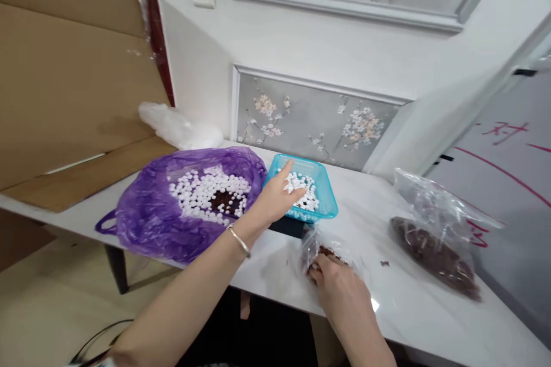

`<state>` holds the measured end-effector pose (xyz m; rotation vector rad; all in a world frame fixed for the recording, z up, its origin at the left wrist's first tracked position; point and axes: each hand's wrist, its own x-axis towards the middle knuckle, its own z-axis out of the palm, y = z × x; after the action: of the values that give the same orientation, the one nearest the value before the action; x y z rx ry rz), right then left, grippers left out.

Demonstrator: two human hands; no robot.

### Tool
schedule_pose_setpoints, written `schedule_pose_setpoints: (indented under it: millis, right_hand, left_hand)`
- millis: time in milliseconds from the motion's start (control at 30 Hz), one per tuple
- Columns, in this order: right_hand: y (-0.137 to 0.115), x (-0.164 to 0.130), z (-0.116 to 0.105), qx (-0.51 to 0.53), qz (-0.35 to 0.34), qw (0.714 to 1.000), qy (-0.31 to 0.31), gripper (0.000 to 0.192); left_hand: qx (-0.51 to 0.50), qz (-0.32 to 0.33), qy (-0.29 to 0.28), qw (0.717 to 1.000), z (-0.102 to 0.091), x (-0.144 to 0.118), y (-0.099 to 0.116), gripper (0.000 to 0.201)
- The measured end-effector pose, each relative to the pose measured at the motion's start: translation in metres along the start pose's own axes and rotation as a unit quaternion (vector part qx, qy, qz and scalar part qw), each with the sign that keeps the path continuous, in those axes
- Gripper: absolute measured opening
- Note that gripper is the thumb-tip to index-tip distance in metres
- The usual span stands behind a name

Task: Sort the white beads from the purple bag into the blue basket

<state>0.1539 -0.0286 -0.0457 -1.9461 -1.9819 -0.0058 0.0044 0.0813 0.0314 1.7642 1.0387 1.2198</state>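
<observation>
My left hand [279, 195], with a bracelet on its wrist, reaches over the near left side of a light-blue plastic basket [326, 186]. Its thumb and forefinger are stretched apart above small white balls [309, 198] in the basket. Lower right, my right hand [338, 281] dips into a small clear plastic bag [306, 249] holding brown bits [329, 252]. The fingers there are bent together, and what is between them is hidden. Left of the basket, an opened purple plastic bag [146, 218] contains more white balls and a patch of brown bits.
On the right lies a clear zip bag [434, 252] filled with brown material, near a whiteboard [508, 183]. A few brown crumbs [384, 263] lie on the white table [275, 261]. A black object [287, 227] sits before the basket. Cardboard [77, 80] and crumpled white plastic [178, 126] are at left.
</observation>
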Motion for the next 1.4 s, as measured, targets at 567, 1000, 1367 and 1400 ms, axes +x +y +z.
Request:
schedule_pose_setpoints:
  millis: [567, 1000, 1367, 1400]
  right_hand:
    - [0.006, 0.004, 0.014, 0.144, -0.012, 0.985, 0.099, 0.022]
    - [0.006, -0.003, -0.01, 0.313, 0.082, 0.943, 0.079, 0.022]
    - [0.003, -0.009, -0.017, 0.424, 0.113, 0.895, 0.076, 0.021]
    - [0.004, -0.01, -0.018, 0.438, 0.118, 0.888, 0.074, 0.021]
  left_hand:
    - [0.475, -0.164, -0.08, 0.861, -0.151, -0.032, -0.04, 0.018]
    - [0.147, -0.113, -0.065, 0.98, -0.113, -0.056, -0.017, 0.027]
    - [-0.43, -0.293, -0.125, 0.845, -0.017, -0.088, -0.003, 0.017]
    - [-0.428, -0.296, -0.125, 0.845, -0.01, -0.088, -0.003, 0.017]
